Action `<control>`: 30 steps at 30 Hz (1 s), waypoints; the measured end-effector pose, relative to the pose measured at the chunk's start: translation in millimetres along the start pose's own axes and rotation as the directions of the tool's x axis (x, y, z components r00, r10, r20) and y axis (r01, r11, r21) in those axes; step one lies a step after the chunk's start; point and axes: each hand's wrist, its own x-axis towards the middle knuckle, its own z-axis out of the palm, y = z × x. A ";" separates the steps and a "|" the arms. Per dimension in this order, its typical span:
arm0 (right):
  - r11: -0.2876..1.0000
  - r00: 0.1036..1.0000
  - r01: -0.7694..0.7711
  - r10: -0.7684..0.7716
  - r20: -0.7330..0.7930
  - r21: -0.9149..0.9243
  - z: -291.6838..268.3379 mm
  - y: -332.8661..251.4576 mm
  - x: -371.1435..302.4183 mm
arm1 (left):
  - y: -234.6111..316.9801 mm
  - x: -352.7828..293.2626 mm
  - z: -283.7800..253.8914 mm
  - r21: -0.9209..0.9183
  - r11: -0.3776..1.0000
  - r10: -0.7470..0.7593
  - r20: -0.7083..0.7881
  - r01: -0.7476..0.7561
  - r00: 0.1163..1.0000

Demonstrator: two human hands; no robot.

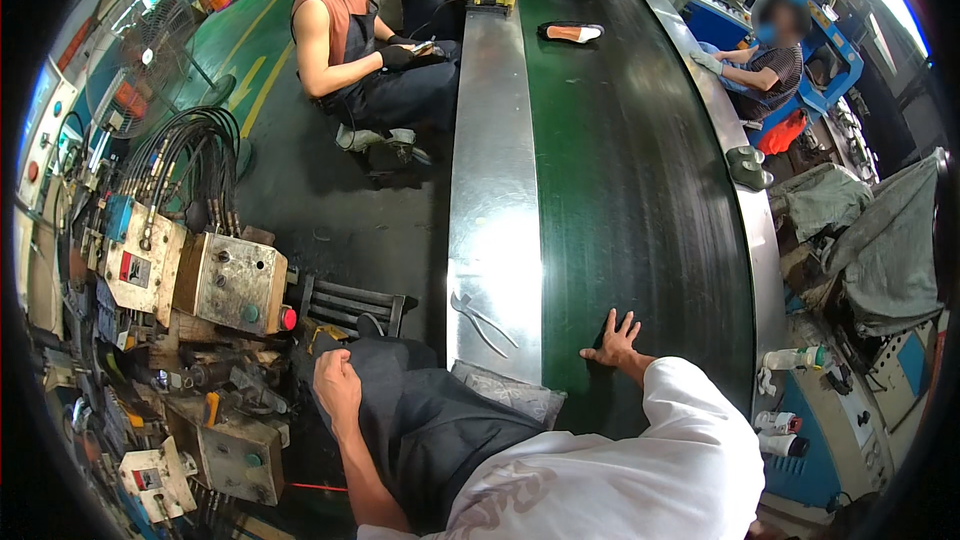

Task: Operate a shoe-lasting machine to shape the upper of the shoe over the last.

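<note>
My right hand [615, 343] lies palm down on the green conveyor belt [600, 240], its fingers spread and nothing under it that I can see. On the other side, my left hand [338, 387] is curled into a loose fist beside the black apron [400, 400] over my lap; no object shows in it. A pair of pincer-like pliers [482, 325] lies with handles apart on the metal ledge [495, 170] along the belt. Nearer to me, a crumpled grey plastic bag [510, 395] rests at the ledge's end.
A shoe [570, 33] lies farther up the belt, with several more behind it. Machines with a control box [235, 280] and a red button crowd my left. Co-workers sit at left [340, 40] and right [765, 60]. A bottle [795, 358] stands at right.
</note>
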 end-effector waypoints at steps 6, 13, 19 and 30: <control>1.000 1.000 -0.015 0.014 0.024 0.011 1.4 0.5 -1.0 | 2.7 -0.5 -0.6 0.022 1.000 0.014 0.002 -0.015 1.000; 1.000 0.999 -0.024 0.024 0.029 0.006 8.5 3.4 2.8 | 6.7 -1.8 -3.9 0.022 0.999 0.036 -0.005 -0.036 0.999; 0.999 1.000 -0.011 0.011 0.015 0.030 9.2 3.3 0.4 | 8.9 -3.3 -4.8 0.009 0.999 0.039 -0.002 -0.039 0.999; 1.000 1.000 0.010 -0.010 0.016 -0.012 11.1 3.6 -0.9 | 2.2 -6.9 -3.7 0.027 0.999 0.034 0.005 -0.034 0.999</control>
